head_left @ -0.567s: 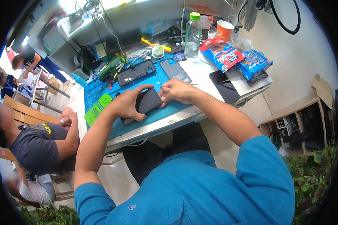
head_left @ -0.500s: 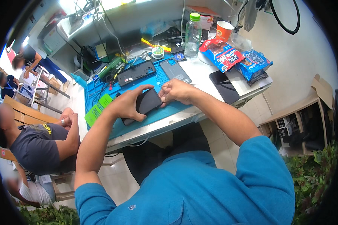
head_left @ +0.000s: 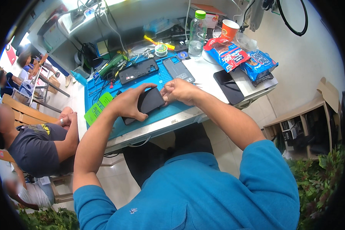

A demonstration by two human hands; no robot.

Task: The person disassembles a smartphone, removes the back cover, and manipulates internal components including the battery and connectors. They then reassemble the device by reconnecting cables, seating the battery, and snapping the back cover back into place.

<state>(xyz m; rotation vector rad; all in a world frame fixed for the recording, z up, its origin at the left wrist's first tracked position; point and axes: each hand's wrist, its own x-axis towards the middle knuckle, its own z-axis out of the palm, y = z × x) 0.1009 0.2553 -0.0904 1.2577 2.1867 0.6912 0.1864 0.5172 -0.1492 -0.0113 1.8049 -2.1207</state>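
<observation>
A dark phone (head_left: 150, 100) is tilted above the blue work mat (head_left: 161, 116), its screen side facing me. My left hand (head_left: 127, 103) grips it across its width, thumb on the near edge and fingers over the far edge. At the phone's right end, my right hand (head_left: 181, 91) is closed in a pinch, its fingertips against the edge. Whatever lies between those fingertips is too small to make out. Just beyond my hands lie a black phone mid-frame (head_left: 138, 71) and a grey phone back cover (head_left: 178, 69). A bright green card (head_left: 98, 107) rests left of my left wrist.
Another black phone (head_left: 229, 86) lies on the right of the table. Behind it are snack bags (head_left: 227, 53), a paper cup (head_left: 229, 30) and a clear bottle (head_left: 197, 36). Cables, tools and a solder spool (head_left: 161, 50) crowd the back. A seated person (head_left: 42, 145) is close on my left.
My hands keep nearly the same hold on the phone, with the right fingertips shifted slightly along its end. The view has moved a little. In the far left background, a person has changed posture.
</observation>
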